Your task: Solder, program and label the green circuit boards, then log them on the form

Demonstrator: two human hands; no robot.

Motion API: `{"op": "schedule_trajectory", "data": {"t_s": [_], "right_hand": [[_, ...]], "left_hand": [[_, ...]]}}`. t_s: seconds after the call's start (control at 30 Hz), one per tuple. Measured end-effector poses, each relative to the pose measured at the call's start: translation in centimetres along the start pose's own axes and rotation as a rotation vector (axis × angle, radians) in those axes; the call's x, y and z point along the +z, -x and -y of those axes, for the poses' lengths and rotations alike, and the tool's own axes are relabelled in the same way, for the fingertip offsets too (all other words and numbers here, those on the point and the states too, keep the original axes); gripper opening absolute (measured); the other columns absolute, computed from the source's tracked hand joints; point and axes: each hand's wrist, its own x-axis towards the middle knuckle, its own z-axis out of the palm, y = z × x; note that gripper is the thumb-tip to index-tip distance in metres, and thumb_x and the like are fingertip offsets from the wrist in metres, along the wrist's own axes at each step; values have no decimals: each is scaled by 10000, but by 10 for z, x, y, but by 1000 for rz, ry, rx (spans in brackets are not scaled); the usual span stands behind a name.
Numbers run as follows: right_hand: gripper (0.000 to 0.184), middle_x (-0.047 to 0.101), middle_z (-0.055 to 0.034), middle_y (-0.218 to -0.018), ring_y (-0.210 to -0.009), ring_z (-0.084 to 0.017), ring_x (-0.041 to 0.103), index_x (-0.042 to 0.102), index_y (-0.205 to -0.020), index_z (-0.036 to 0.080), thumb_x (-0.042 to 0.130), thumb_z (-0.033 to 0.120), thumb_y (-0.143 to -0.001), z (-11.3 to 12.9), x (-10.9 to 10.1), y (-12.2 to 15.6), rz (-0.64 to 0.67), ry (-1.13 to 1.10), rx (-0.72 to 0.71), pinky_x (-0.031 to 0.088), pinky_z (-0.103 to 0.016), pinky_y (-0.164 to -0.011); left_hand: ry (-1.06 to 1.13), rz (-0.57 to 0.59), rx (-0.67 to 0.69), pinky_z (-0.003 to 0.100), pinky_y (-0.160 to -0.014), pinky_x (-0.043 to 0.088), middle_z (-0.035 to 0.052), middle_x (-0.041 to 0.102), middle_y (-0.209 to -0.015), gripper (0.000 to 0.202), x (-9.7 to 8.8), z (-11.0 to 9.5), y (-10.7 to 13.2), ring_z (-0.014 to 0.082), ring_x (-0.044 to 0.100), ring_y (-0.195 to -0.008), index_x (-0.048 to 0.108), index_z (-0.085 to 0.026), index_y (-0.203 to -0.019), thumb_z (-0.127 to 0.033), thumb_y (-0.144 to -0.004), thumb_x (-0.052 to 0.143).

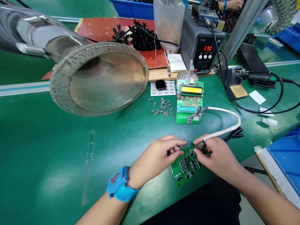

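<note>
A small green circuit board (185,167) with red digit displays lies at the near edge of the green table. My left hand (156,157), a blue strap on its wrist, pinches the board's upper left edge. My right hand (217,156) is closed on a small dark connector (201,145) at the end of a white-sleeved cable (231,126), held against the board's top edge. The cable runs back to a green programmer board (189,104) with a lit yellow display.
A large fume-extraction funnel (98,78) hangs over the left. Several loose screws (162,107) lie mid-table. A soldering station (202,43) reading 370, its iron in a stand (256,76), a plastic bag (168,22) and black parts (142,39) stand behind. Blue bins (287,157) are at right.
</note>
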Motion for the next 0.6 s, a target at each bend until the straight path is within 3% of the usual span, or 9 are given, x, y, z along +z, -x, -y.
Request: {"op": "schedule_trajectory", "data": {"t_s": [0.2, 0.4, 0.6], "right_hand": [[109, 705, -35, -850, -756, -188, 650, 630, -907, 192, 587, 196, -806, -2, -4, 1, 74, -26, 27, 510, -318, -678], [74, 688, -29, -828, -762, -175, 646, 615, -835, 188, 562, 163, -790, -1, 2, 5, -64, -51, 16, 509, -303, -699], [83, 703, -32, -892, -832, -182, 649, 626, -890, 198, 587, 213, -818, -2, -1, 10, -29, -88, 49, 515, -318, -759]], "left_hand": [[-1, 7, 16, 217, -655, 522, 19, 639, -860, 272, 0, 1, 0, 85, 607, -678, 662, -188, -1052, -105, -805, 583], [12, -7, 28, 207, -622, 512, 14, 637, -860, 262, 1, 1, 0, 83, 603, -665, 664, -203, -1036, -112, -808, 574], [-44, 19, 46, 235, -656, 513, 23, 623, -917, 182, 0, -5, 3, 99, 595, -708, 651, -202, -1004, -241, -834, 597]]}}
